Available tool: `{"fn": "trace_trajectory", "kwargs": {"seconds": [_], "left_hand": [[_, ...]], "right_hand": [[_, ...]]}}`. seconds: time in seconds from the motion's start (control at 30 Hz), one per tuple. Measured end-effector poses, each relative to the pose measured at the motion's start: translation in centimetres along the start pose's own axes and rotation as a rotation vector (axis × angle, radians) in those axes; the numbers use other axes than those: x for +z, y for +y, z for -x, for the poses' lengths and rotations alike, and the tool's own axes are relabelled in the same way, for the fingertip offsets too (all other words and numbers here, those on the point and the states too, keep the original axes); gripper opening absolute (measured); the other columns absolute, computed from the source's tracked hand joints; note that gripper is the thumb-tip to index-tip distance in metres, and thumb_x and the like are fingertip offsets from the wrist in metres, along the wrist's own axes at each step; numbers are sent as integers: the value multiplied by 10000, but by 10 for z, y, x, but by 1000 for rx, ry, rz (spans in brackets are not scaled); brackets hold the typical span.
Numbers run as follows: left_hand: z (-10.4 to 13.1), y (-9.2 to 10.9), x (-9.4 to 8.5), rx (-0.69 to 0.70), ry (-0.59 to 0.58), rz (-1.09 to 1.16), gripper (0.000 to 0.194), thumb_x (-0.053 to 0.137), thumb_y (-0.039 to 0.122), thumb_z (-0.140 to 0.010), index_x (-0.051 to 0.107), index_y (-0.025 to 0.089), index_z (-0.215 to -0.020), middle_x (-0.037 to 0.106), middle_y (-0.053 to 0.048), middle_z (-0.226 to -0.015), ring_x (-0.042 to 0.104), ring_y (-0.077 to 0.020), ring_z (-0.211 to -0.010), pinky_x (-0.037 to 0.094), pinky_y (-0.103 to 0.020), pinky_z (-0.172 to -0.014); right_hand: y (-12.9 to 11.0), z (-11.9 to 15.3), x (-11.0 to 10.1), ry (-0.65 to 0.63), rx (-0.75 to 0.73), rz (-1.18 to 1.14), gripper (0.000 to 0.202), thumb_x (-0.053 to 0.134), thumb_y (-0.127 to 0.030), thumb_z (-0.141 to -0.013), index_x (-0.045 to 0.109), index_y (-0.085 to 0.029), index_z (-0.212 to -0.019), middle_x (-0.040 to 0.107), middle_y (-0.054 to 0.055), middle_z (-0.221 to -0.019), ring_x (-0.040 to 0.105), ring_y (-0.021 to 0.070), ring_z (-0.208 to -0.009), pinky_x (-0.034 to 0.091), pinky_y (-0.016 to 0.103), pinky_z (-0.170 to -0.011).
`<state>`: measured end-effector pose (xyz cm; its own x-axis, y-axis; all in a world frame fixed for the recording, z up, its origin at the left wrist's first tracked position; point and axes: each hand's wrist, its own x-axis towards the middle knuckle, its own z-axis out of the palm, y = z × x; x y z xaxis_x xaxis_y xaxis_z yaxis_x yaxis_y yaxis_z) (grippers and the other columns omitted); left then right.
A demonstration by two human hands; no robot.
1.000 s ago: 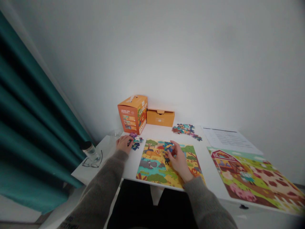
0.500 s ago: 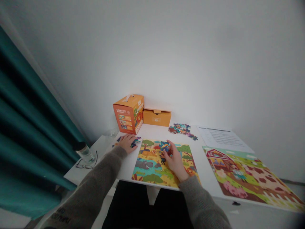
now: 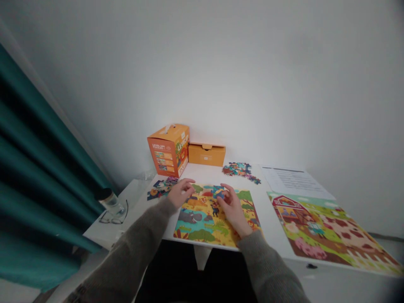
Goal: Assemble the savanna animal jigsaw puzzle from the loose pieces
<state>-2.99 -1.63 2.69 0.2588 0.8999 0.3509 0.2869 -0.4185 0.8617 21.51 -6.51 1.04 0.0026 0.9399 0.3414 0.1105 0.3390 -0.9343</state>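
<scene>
Plainly, my white table (image 3: 267, 210) shows bare room right of the safari board (image 3: 210, 218), which reaches the near edge, partly hidden by my left hand (image 3: 181, 192), fingers parted, and right hand (image 3: 232, 210), pinching a half-covered blue puzzle piece (image 3: 217, 192) over it.

Smooth printed card or paper for the hippo picture (image 3: 197, 227) and farm picture (image 3: 334, 231); printed cardboard, apparently, for the jigsaw pieces (image 3: 238, 168). Smooth matt cardboard for the puzzle box (image 3: 164, 152) and low carton (image 3: 206, 155). Ribbed knit for the sleeves (image 3: 268, 263), cloth for the curtain (image 3: 44, 181). Clear glass or plastic for the bottle (image 3: 115, 205); smooth worktop (image 3: 267, 223).
</scene>
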Motion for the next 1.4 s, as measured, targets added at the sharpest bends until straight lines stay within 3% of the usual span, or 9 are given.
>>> {"fn": "trace_trajectory", "kwargs": {"seconds": [0.13, 0.27, 0.6, 0.77, 1.1, 1.2, 1.33, 1.4], "left_hand": [[5, 17, 41, -37, -121, 282, 473, 657, 372, -875, 524, 196, -1294, 661, -19, -814, 643, -166, -766, 506, -305, -761], [4, 19, 62, -36, -129, 345, 374, 696, 339, -844, 608, 187, -1174, 589, 12, -747, 614, -141, -681, 503, -275, -687], [-1, -8, 60, -126, -109, 410, 383, 722, 366, -802, 629, 156, -1109, 530, 50, -662, 545, -98, -542, 473, -239, -559], [-2, -14, 63, -164, -174, 436, 412, 762, 392, -764, 627, 162, -1079, 521, 63, -648, 554, -92, -517, 451, -228, -532], [-3, -14, 61, -186, -150, 409, 407, 706, 457, -803, 660, 157, -1074, 579, 37, -615, 534, -104, -510, 442, -240, -532], [-5, -14, 57, -172, -75, 413, 356, 715, 429, -787, 684, 154, -1011, 587, 23, -631, 535, -110, -549, 425, -231, -536], [-10, -18, 46, -140, 272, 518, 238, 659, 389, -792, 672, 172, -890, 515, 42, -595, 467, -93, -522, 361, -215, -505], [-12, -19, 43, -141, 361, 585, 233, 622, 397, -799, 651, 181, -878, 476, 57, -570, 427, -86, -487, 336, -216, -487]], "right_hand": [[-3, 1, 2, -67, 17, -42, 479, 598, -339, -863, 466, -248, -1315, 524, -36, -797, 546, 140, -689, 522, 264, -656], [-2, 4, 3, -113, -5, 37, 469, 594, -332, -877, 478, -238, -1321, 568, -20, -823, 568, 152, -713, 533, 287, -684], [11, 6, 3, -114, -151, 439, 517, 601, -223, -855, 524, -214, -1366, 664, 60, -968, 612, 227, -893, 492, 426, -920], [16, 5, 4, -149, -138, 486, 490, 612, -201, -848, 542, -209, -1333, 663, 54, -948, 604, 213, -825, 505, 383, -820], [13, 5, 4, -175, -125, 536, 463, 639, -217, -855, 571, -229, -1313, 653, 19, -835, 590, 197, -748, 473, 351, -750], [12, 5, 4, -178, -118, 529, 459, 654, -221, -848, 584, -230, -1302, 643, 11, -812, 584, 188, -716, 466, 336, -718], [10, 6, 5, -187, -128, 564, 460, 667, -237, -857, 580, -219, -1308, 644, 3, -812, 591, 187, -734, 459, 343, -751], [8, 6, 6, -194, -143, 591, 464, 661, -224, -862, 574, -221, -1318, 651, -1, -821, 596, 181, -742, 452, 348, -782]]}}
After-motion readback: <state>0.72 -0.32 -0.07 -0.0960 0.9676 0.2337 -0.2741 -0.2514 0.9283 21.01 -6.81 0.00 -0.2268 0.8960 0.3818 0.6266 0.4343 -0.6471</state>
